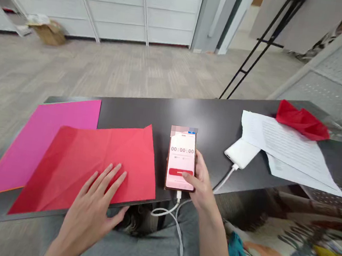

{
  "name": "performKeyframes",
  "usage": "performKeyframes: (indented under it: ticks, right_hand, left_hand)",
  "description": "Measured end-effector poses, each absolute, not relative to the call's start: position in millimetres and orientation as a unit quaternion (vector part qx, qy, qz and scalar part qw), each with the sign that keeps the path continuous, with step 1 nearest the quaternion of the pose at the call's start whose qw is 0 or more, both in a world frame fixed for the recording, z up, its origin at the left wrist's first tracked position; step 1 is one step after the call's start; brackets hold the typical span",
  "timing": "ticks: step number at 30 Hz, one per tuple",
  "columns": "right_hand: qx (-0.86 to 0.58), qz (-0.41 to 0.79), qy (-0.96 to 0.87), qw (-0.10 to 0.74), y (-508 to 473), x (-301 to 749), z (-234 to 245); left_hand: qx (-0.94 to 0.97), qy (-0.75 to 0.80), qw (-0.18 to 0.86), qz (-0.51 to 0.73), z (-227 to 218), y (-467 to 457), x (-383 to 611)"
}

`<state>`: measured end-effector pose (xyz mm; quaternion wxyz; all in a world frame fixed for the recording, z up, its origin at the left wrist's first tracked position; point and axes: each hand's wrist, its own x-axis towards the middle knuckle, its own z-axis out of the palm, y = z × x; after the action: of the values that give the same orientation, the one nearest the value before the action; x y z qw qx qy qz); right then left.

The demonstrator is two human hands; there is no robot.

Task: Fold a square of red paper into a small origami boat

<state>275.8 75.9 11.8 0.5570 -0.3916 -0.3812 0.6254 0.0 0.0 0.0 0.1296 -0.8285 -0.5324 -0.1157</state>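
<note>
In the head view, the right hand (201,186) holds a smartphone (182,159) in a narrow grip, fingers along its right edge and thumb over the red button of a timer reading 00:00:00. The phone is upright in view near the front edge of the black table (141,114) — whether it touches the surface I cannot tell. A white charging cable (179,196) enters its lower end. The left hand (95,201) lies with fingers spread on a creased red sheet (83,154), which overlaps a magenta sheet (46,129). Right of the phone sits a white power bank (242,154), beside printed pages (289,149).
</note>
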Motion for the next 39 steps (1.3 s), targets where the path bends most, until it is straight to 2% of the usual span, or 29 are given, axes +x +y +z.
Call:
performKeyframes:
  ticks: [28, 39]
  right_hand:
    - [-0.397, 0.616, -0.379, 0.565, 78.3, 274.6, 18.3]
    - [-0.372, 0.654, -0.280, 0.596, 79.5, 271.9, 28.4]
  left_hand:
    - [-0.822, -0.545, 0.105, -0.127, 1.0, -0.7, 1.1]
    - [-0.823, -0.544, 0.106, -0.125, 0.3, -1.2, 0.2]
